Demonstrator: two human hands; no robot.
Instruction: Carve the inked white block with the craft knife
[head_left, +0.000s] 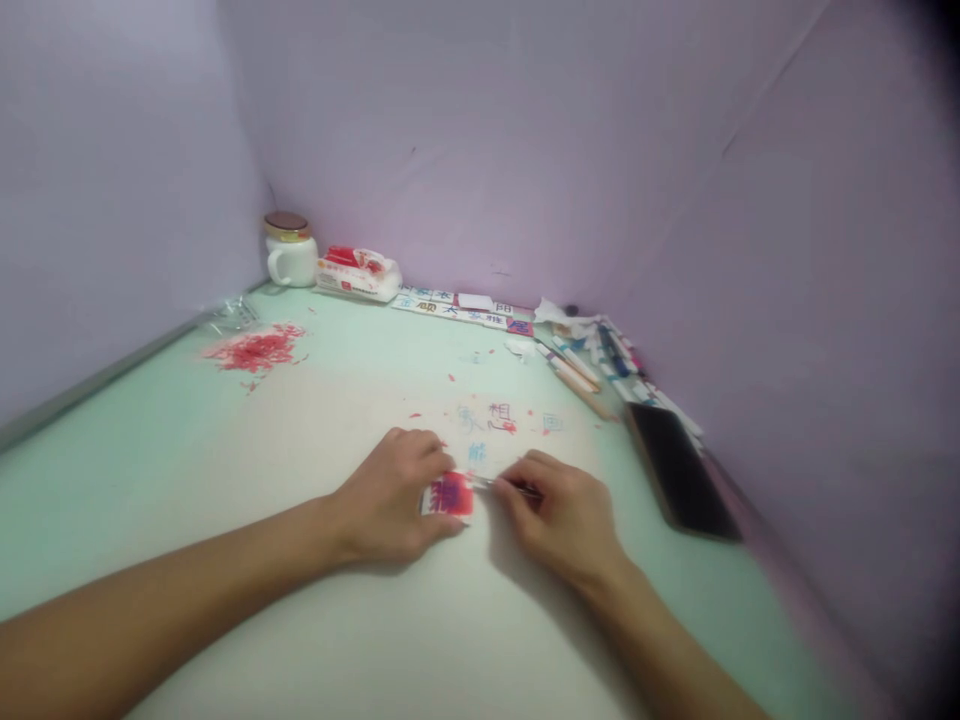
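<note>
My left hand (pixel 394 495) grips a small white square block (pixel 452 494) between thumb and fingers, on the table at the middle of the head view. The block's face is red with a purple character drawn on it. From the right, my right hand (pixel 562 510) pinches a slim metal carving tool (pixel 486 483), its tip at the block's upper right edge. Motion and the fingers hide most of the tool. Just beyond the block, characters in blue and purple (pixel 501 417) mark the tabletop, with small red shavings scattered among them.
A pile of red shavings (pixel 259 347) lies at the left. Along the back stand a lidded white mug (pixel 292 262), a wipes pack (pixel 358 275) and rows of character tiles (pixel 450 310). Markers (pixel 574 370) and a dark phone (pixel 682 470) lie at the right, near the wall.
</note>
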